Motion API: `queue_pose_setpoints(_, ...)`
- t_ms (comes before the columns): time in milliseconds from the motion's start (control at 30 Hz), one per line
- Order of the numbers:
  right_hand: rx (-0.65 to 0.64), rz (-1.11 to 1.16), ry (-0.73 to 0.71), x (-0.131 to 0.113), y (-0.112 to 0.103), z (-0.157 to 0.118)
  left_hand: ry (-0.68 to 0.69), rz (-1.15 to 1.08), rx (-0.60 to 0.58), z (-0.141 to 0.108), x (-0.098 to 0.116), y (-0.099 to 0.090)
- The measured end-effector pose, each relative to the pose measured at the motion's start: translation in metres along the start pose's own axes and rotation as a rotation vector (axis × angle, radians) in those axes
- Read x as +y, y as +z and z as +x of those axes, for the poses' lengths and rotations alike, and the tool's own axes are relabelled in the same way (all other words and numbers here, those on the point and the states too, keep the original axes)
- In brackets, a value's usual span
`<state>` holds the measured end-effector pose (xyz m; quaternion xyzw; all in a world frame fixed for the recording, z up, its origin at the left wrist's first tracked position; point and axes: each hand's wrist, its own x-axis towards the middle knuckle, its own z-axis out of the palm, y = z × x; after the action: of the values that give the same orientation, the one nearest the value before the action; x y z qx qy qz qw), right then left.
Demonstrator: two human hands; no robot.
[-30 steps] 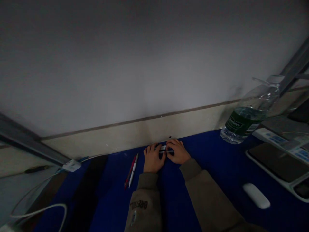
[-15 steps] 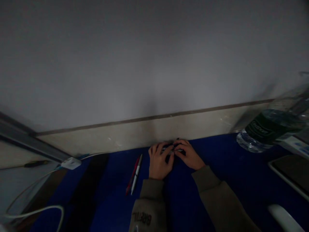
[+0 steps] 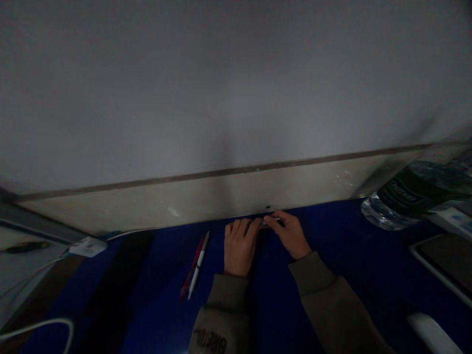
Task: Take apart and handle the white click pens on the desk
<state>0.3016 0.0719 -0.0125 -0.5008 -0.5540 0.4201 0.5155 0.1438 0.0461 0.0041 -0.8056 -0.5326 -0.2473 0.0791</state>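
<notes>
A slim silvery, pen-like stick [image 3: 265,223] lies crosswise between my two hands, low by the foot of the wall, most of it hidden by fingers. My left hand [image 3: 239,246] is closed at its left end, back of the hand up, fingers curled over. My right hand [image 3: 289,233] pinches its right end between thumb and fingers. To the left of my left hand, a white-and-grey pen [image 3: 199,265] and a red pen [image 3: 191,270] lie side by side on the blue tabletop [image 3: 162,305].
A large clear bottle with a green label [image 3: 401,194] lies tilted at the right. A phone-like dark slab [image 3: 446,258] and a white rounded object [image 3: 435,334] are nearer me. A white adapter-like box [image 3: 88,247] and cable [image 3: 47,323] are left. The wall [image 3: 236,98] rises behind.
My left fingers, spread before, have drawn together on the pen-like stick. The right hand has tightened to a pinch. The view has shifted, so the pens and adapter-like box appear farther left.
</notes>
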Motion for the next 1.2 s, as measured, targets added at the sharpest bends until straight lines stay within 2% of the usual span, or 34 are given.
queue_pose_setpoints(200,-0.122,0.128,0.076,-0.001,0.001,-0.002,0.059,0.088,0.019,-0.001,0.008,0.000)
queue_pose_setpoints(367,-0.170,0.249,0.136,0.004,0.002,-0.003,0.045,0.117,-0.003,-0.005,0.011,0.004)
queue_pose_setpoints(700,-0.217,0.076,-0.040,0.001,-0.005,-0.004,-0.045,-0.097,-0.111,-0.005,0.001,0.009)
queue_pose_setpoints(800,-0.220,0.059,-0.077,0.000,-0.004,-0.003,-0.070,-0.137,-0.081,-0.005,-0.004,0.008)
queue_pose_setpoints(933,-0.175,0.120,-0.011,0.001,-0.003,-0.001,-0.044,-0.129,-0.015,-0.006,-0.007,0.008)
queue_pose_setpoints(1067,-0.193,0.158,0.042,0.003,-0.004,0.000,-0.038,-0.070,0.020,-0.007,-0.009,0.009)
queue_pose_setpoints(1200,-0.209,0.117,-0.040,0.000,-0.004,-0.001,-0.041,-0.069,0.046,-0.008,-0.012,0.008)
